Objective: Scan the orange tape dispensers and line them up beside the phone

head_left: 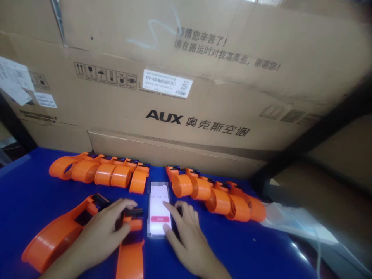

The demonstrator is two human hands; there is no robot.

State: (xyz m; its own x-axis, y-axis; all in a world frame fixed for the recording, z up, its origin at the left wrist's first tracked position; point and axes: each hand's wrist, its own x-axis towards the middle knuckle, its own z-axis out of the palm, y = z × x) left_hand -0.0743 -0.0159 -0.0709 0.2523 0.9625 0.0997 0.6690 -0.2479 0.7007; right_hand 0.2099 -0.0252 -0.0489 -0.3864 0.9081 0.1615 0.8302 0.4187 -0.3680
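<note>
Resting on the blue surface, an orange tape dispenser (130,257) with a black roller lies in front of me. My left hand (109,224) curls its thumb and fingers round this dispenser's head; part of the grip is hidden behind the hand. A larger-looking orange tape dispenser (55,240) lies to the left, partly behind my left forearm. Just right of centre is a phone (159,209) with a lit timer screen and a red button. My right hand (187,232) has its thumb and index finger apart, over the phone's right side.
Several orange dispensers (104,173) stand in a row at the back left, and several more (219,200) run along the back right. Behind them rises a big cardboard box (116,108). A black post (314,131) slants at the right, near clear plastic wrapping (296,221).
</note>
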